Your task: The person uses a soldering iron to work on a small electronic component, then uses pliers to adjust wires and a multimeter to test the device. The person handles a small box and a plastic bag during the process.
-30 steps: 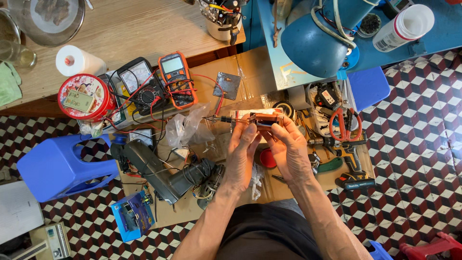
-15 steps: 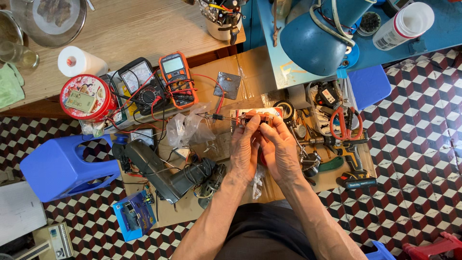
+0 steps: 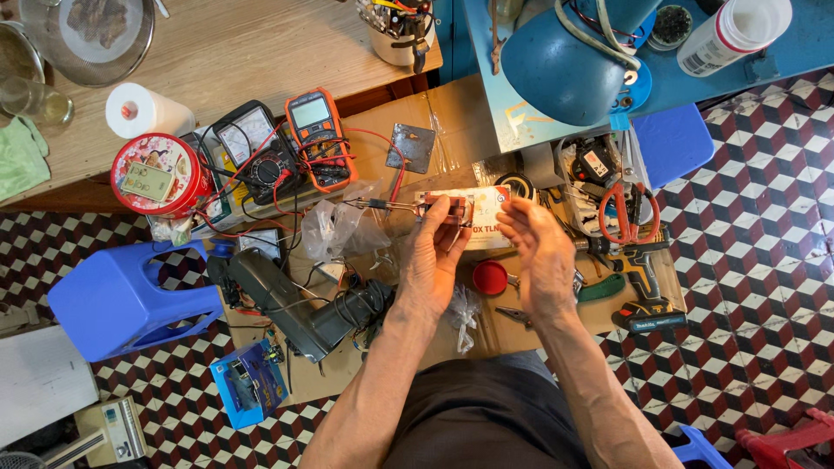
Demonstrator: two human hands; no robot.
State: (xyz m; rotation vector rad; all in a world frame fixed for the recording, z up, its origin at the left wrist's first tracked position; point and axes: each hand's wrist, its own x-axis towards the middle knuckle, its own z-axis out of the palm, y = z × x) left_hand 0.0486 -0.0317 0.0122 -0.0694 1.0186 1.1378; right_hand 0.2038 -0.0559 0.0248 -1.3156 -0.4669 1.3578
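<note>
orange meter grey screen, black analog meter white dial, red-white flat pack under hands, blue box on floor

Both forearms reach up from the bottom of the view, bare to the elbow, and converge toward the middle. The left hand is seen from the back, knuckles up, its fingers curled forward and pinched closed at the tips. The right hand stands just beside it, apart and not touching, turned on edge with the palm facing the left hand. Its fingers are loosely spread and slightly bent, gripping nothing. Both wrists are roughly level, the left straight, the right bent a little inward.
</note>
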